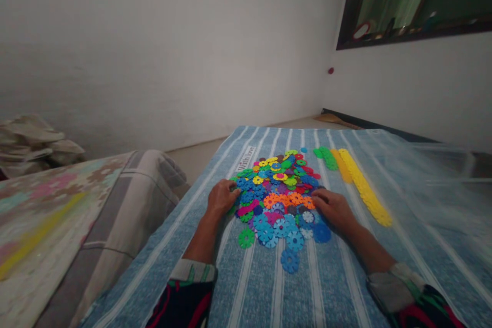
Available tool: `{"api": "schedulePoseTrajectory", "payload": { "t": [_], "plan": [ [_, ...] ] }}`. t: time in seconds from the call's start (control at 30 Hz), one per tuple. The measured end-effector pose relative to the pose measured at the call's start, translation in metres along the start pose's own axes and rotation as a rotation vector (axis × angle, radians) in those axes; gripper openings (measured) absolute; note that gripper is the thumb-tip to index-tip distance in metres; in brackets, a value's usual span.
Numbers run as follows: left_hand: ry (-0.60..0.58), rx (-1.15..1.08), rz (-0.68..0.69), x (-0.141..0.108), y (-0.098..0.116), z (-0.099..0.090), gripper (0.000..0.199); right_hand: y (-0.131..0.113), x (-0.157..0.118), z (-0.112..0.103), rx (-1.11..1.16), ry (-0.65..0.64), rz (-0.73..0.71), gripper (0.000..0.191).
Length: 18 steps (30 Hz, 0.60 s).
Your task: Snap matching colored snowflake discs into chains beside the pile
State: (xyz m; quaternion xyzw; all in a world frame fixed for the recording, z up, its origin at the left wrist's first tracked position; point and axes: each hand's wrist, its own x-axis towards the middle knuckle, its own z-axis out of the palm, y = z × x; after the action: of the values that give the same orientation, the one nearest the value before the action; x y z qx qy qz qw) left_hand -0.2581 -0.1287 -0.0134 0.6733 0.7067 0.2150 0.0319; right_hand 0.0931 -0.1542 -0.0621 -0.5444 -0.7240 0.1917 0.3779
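Observation:
A pile of notched plastic flower discs (282, 177) in many colours lies on a striped blue cloth. At the left side of the pile is my left hand (223, 197), its fingers curled and pinched near blue and green discs; what is in them, if anything, is hidden. My right hand (335, 207) is at the pile's right side, thumb and fingers closed at the end disc of a row of orange discs (286, 199). Light blue discs (265, 230) are spread in front, with a green disc (246, 238) and a blue disc (289, 260) nearest to me.
Right of the pile, overlapping discs form a long yellow row (363, 187), a shorter amber row (341, 165) and a green row (326, 158). A blurred clear plastic container (430, 179) stands at the right. Another cloth-covered surface (126, 200) is at the left.

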Motion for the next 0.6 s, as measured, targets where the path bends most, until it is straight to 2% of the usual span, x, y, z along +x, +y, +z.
{"api": "schedulePoseTrajectory", "payload": {
  "t": [0.2, 0.4, 0.5, 0.6],
  "plan": [
    [0.120, -0.009, 0.217, 0.001, 0.016, 0.020, 0.019, -0.001, 0.000, 0.005, -0.022, 0.050, -0.011, 0.030],
    [0.155, -0.051, 0.424, 0.005, 0.025, 0.033, 0.019, -0.002, 0.001, 0.006, -0.059, 0.035, -0.020, 0.027],
    [0.163, -0.043, 0.444, 0.008, 0.030, 0.036, 0.020, -0.002, 0.002, 0.007, -0.077, 0.025, -0.019, 0.026],
    [0.149, -0.004, 0.399, 0.010, 0.035, 0.039, 0.024, -0.001, 0.003, 0.007, -0.086, 0.023, -0.026, 0.025]
  ]
}}
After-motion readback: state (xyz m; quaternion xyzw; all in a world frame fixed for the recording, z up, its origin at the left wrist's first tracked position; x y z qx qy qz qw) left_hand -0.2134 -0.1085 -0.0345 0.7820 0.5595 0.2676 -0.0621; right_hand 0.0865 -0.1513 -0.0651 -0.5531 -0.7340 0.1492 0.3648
